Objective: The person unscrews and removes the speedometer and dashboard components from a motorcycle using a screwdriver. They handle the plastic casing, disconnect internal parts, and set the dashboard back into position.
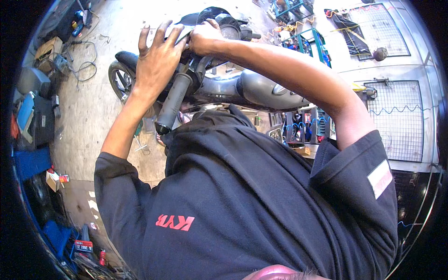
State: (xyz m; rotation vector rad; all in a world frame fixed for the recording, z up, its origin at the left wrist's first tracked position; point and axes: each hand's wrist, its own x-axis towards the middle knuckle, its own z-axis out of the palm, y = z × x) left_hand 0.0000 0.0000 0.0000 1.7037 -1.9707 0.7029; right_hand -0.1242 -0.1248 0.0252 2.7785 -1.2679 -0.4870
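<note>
A dark scooter or motorcycle stands across my front, its seat [266, 88] to the right and a wheel [119, 79] to the left. Both my hands are at its handlebar area. My left hand [161, 58] has its fingers stretched and spread against a dark panel [189, 19], thumb side toward the other hand. Beside it my right hand [205, 39] is closed, fingers curled at the panel's edge; what they grip is hidden. A round gauge [230, 31] sits just right of that hand. The black rubber handlebar grip [175, 100] points back toward me, untouched, below my hands.
A cardboard box [49, 50] and a loose cable [88, 63] lie on the worn floor at left, near a black case [44, 119]. Teal-framed racks [310, 42] stand at the far right. Wire mesh panels [394, 119] and a blue coiled hose [396, 110] are farther right.
</note>
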